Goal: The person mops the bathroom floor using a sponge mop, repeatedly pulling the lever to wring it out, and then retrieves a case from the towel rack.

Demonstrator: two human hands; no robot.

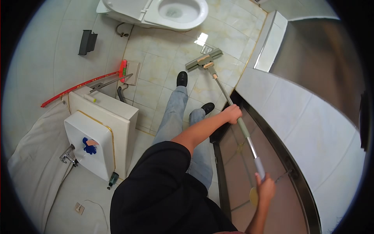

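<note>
My left hand (233, 114) is wrapped round the green middle part of a long-handled mop's pole. Lower down, my right hand (266, 188) grips the grey sleeve at the pole's end. The mop (205, 60) has a wide grey-green head with beige fittings, resting on the tiled floor beside a metal floor drain (207, 49). Its pole slants from the head down to the right. My black shoes stand just left of and below the mop head.
A white toilet (175, 13) stands ahead. On the left are a washbasin (91, 144) with a blue cloth-like item in it, and a red-and-green brush (123, 71) by the wall. A dark-framed door (269, 156) and a tiled ledge (288, 105) lie on the right.
</note>
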